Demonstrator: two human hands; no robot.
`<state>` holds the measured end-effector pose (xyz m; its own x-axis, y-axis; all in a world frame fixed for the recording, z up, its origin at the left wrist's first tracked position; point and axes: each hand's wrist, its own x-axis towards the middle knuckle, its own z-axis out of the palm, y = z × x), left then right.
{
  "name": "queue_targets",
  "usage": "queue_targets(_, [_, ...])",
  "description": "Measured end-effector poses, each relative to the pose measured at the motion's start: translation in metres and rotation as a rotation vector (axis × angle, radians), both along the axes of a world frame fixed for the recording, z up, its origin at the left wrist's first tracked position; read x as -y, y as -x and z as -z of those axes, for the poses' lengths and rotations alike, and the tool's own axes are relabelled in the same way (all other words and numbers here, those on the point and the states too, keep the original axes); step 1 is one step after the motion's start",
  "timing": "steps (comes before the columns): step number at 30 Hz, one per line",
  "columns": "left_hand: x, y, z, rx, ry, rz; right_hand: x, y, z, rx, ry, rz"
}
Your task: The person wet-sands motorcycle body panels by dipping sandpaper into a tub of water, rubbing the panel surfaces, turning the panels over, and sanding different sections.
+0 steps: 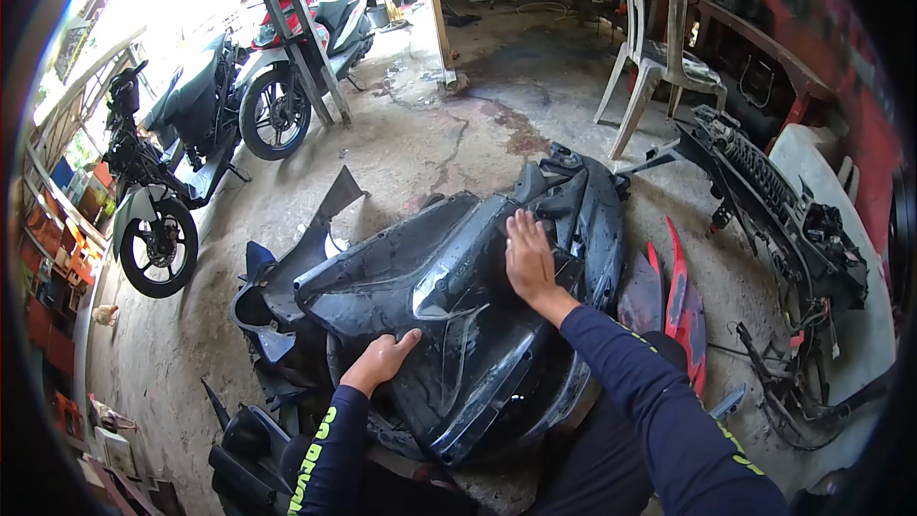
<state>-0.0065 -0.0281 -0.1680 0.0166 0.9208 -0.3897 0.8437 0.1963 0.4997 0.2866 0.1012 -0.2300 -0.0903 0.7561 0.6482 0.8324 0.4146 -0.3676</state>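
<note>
Dark panel [463, 349] detached, handling apparently unfinished. Left grip [382, 360], eight o'clock: thumb atop, closure undeterminable. Right grip [529, 256], two o'clock: flat, clasping nothing.

Pale plastic chair [663, 57] beside red bench [778, 48]; black scooter [196, 86] near red-and-white scooter [348, 29].

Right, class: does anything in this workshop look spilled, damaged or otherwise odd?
A reddish-brown stain marks the concrete floor left of the plastic chair, perhaps an old spill. The leftmost motorbike looks stripped at the front, its dark inner parts exposed.
</note>
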Motion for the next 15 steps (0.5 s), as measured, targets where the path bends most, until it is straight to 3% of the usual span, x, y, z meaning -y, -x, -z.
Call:
queue_targets(3, [-0.004, 0.002, 0.005, -0.051, 0.05, 0.022, 0.035, 0.015, 0.014, 0.007, 0.054, -0.219])
queue_targets(4, [-0.004, 0.003, 0.008, -0.049, 0.045, 0.024, 0.021, 0.011, 0.011, 0.073, -0.035, -0.16])
queue_targets(6, [0.004, 0.005, 0.006, -0.125, -0.145, 0.291, -0.007, 0.001, -0.013, -0.043, 0.008, -0.03])
queue_targets(7, [0.007, 0.009, 0.012, -0.128, -0.139, 0.284, -0.012, -0.002, -0.014, -0.065, 0.021, 0.013])
queue_targets(9, [0.006, 0.011, 0.015, -0.168, -0.237, 0.376, 0.008, 0.017, -0.003, -0.099, -0.029, -0.031])
queue_targets(11, [0.003, 0.008, 0.013, -0.151, -0.204, 0.335, 0.03, 0.021, 0.004, -0.016, -0.012, -0.187])
queue_targets(13, [-0.003, 0.01, 0.027, -0.112, -0.111, 0.132, 0.0, 0.01, -0.009, -0.138, 0.009, -0.026])
queue_targets(15, [-0.004, 0.019, 0.042, -0.122, -0.158, 0.222, -0.005, 0.01, -0.008, -0.076, -0.021, 0.008])
